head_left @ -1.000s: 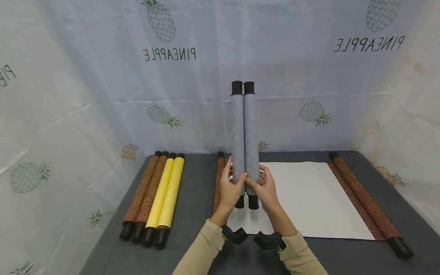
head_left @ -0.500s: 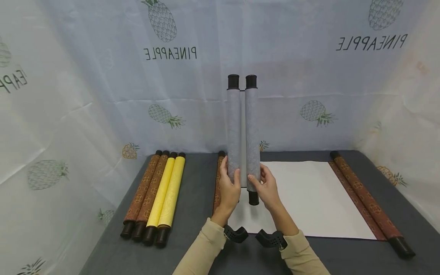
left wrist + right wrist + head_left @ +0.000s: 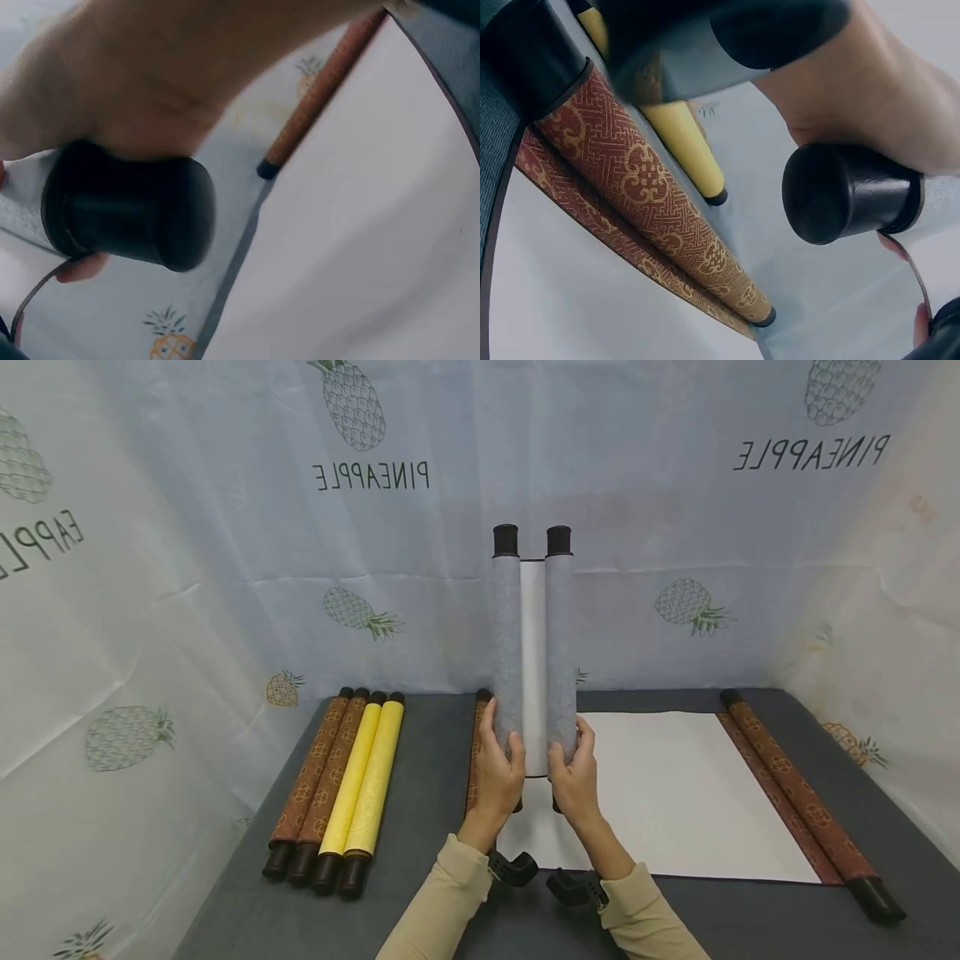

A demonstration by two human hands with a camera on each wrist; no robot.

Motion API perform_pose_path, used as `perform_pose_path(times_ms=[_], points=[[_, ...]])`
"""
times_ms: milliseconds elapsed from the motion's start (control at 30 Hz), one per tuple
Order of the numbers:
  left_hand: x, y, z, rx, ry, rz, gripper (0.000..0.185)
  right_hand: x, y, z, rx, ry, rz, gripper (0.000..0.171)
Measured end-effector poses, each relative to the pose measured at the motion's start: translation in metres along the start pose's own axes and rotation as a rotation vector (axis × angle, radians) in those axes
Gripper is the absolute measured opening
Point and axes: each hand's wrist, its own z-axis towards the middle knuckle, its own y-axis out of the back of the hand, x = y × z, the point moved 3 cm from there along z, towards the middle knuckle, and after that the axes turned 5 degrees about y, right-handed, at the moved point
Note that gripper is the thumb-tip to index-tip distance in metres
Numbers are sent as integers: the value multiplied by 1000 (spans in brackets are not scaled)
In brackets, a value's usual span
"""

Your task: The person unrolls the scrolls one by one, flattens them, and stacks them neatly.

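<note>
Gripping one rolled side apiece with curled fingers, left hand (image 3: 498, 777) and right hand (image 3: 577, 777) hold the grey, black-capped paper scroll (image 3: 560, 643) above the dark-grey table (image 3: 427, 827), likely so its white strip (image 3: 533, 668) lies flat.

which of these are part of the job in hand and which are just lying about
In use:
- gray scroll, partly open
- left hand, gripping its left roll
- right hand, gripping its right roll

Apparently just lying about:
- two brown rolls at left
- two yellow rolls beside them
- open brown-edged scroll, untouched
</note>
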Motion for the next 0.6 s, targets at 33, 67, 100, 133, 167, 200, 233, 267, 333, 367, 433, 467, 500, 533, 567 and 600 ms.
perform_pose_path(times_ms=[33, 67, 100, 133, 167, 200, 233, 267, 333, 367, 433, 467, 500, 533, 567, 600], points=[[0, 0, 0, 17, 22, -38, 56, 0, 0, 0, -8, -5, -3, 53], [0, 0, 0, 31, 47, -73, 58, -1, 1, 0, -16, -12, -6, 52], [1, -1, 0, 43, 73, -103, 59, -1, 1, 0, -21, -26, -8, 52], [1, -1, 0, 51, 97, -123, 61, -2, 1, 0, -25, -39, -8, 53], [2, -1, 0, 55, 118, -134, 63, -2, 2, 0, -28, -51, -7, 54], [3, -1, -1, 55, 136, -143, 66, -3, 2, 0, -31, -59, -15, 55], [3, -2, -1, 54, 153, -158, 68, -4, 2, 0, -35, -60, -19, 57], [4, -2, -1, 51, 166, -166, 70, -4, 2, 0, -40, -60, -23, 59], [6, -2, -1, 44, 184, -179, 73, -5, 2, 1, -54, -37, -33, 64], [7, -2, -1, 42, 187, -186, 75, -4, 2, 1, -60, -20, -40, 66], [8, -3, 0, 36, 185, -200, 76, -4, 2, 2, -71, 24, -49, 70], [9, -3, 0, 32, 176, -202, 76, -4, 2, 2, -75, 44, -52, 72], [9, -3, 1, 28, 168, -207, 76, -3, 2, 2, -78, 65, -55, 74], [10, -3, 1, 23, 156, -209, 75, -3, 2, 3, -81, 82, -55, 76], [10, -2, 1, 18, 142, -209, 74, -3, 3, 3, -85, 94, -57, 76], [10, -2, 2, 12, 131, -208, 72, -3, 3, 3, -88, 104, -60, 76]])
